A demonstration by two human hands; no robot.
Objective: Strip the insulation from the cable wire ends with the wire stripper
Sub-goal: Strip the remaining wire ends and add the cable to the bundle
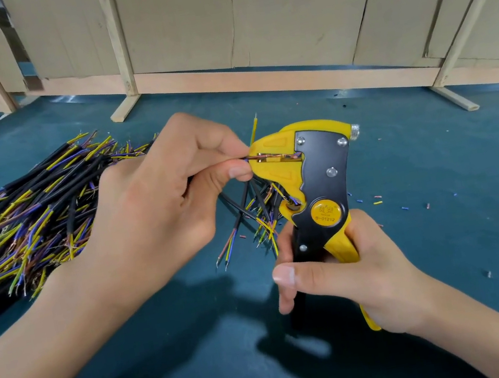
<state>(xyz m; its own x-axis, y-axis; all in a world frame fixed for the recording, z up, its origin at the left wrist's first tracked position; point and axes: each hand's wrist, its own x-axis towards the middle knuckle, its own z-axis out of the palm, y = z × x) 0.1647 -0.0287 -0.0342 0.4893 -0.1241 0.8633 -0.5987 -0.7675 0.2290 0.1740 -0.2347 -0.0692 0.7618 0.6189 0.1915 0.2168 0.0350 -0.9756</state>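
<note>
My right hand (355,276) grips the handles of a yellow and black wire stripper (323,183), held upright above the table. My left hand (158,204) pinches a cable, thumb and forefinger right at the stripper's jaws. One thin wire end (264,157) lies inside the yellow jaws, with bare copper showing. A yellow-green wire (254,130) of the same cable sticks up beside the jaw. The cable's black sheath is hidden in my fist.
A big pile of black cables (25,219) with yellow, blue and brown ends lies at the left on the blue-green table (434,158). A smaller heap of cables (255,214) lies under the stripper. Insulation scraps (405,208) dot the right. Cardboard wall (278,12) with wooden struts stands behind.
</note>
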